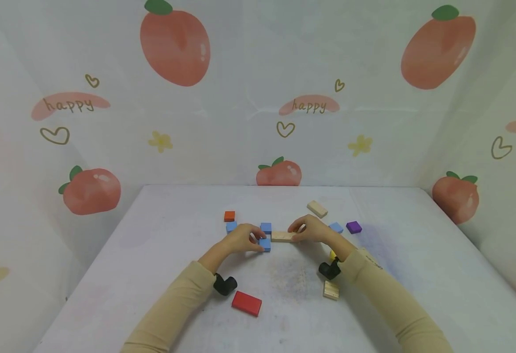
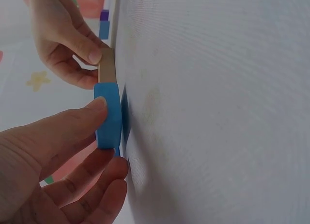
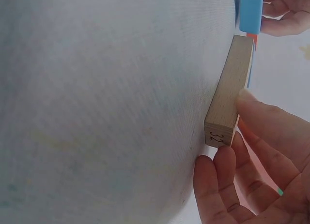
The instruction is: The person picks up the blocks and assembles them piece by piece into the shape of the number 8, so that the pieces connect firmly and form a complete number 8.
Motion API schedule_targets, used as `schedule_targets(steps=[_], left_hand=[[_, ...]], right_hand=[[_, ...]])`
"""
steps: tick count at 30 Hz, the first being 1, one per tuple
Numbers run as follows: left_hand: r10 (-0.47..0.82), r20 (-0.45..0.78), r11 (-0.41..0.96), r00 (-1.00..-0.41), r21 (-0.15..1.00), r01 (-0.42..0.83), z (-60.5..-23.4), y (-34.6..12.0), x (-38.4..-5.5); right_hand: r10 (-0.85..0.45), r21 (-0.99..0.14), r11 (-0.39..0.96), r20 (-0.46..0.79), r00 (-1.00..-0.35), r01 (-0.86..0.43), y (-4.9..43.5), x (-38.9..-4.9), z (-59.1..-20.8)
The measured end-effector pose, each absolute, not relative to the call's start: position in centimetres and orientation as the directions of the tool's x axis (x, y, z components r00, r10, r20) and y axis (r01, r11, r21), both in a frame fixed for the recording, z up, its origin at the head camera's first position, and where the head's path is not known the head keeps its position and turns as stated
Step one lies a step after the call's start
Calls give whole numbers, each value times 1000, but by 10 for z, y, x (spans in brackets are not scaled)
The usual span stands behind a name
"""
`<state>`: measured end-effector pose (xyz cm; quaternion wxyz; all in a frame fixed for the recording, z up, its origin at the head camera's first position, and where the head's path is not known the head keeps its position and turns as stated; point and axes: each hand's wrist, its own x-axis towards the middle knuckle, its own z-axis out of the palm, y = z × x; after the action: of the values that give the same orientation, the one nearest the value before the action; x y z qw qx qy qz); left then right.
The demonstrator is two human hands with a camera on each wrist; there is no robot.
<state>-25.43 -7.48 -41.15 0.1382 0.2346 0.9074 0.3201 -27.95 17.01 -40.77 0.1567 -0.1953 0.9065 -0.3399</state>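
Note:
In the head view my left hand (image 1: 241,239) pinches a blue block (image 1: 264,245) near the table's middle. The left wrist view shows the thumb on the face of that blue block (image 2: 108,125), with a dark shadow beside it. My right hand (image 1: 309,229) holds the right end of a long plain wooden block (image 1: 281,237). In the right wrist view this wooden block (image 3: 228,83) has "32" printed on its end, and the thumb lies along its upper edge. Just behind the held pieces sits a second blue block (image 1: 265,227).
An orange block (image 1: 229,216) and another blue block (image 1: 231,226) lie left of the hands. Rightward are a wooden block (image 1: 317,209), a blue block (image 1: 335,227) and a purple block (image 1: 354,227). Nearer lie a red block (image 1: 246,303), a small wooden block (image 1: 331,290) and a partly hidden yellow piece (image 1: 332,255).

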Motion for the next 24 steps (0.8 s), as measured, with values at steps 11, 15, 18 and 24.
schedule_targets(steps=[11, 15, 18, 24], left_hand=[[522, -98, 678, -847, 650, 343, -413, -74, -255], [520, -95, 678, -849, 650, 343, -413, -74, -255], [521, -92, 679, -849, 648, 346, -414, -73, -255], [530, -77, 670, -844, 648, 362, -415, -73, -256]], right_hand=[[-422, -675, 712, -188, -887, -195, 169, -280, -409], [-422, -676, 711, -188, -887, -195, 169, -280, -409], [-423, -681, 707, -187, -887, -193, 169, -280, -409], [-442, -683, 696, -161, -883, -224, 169, -280, -409]])
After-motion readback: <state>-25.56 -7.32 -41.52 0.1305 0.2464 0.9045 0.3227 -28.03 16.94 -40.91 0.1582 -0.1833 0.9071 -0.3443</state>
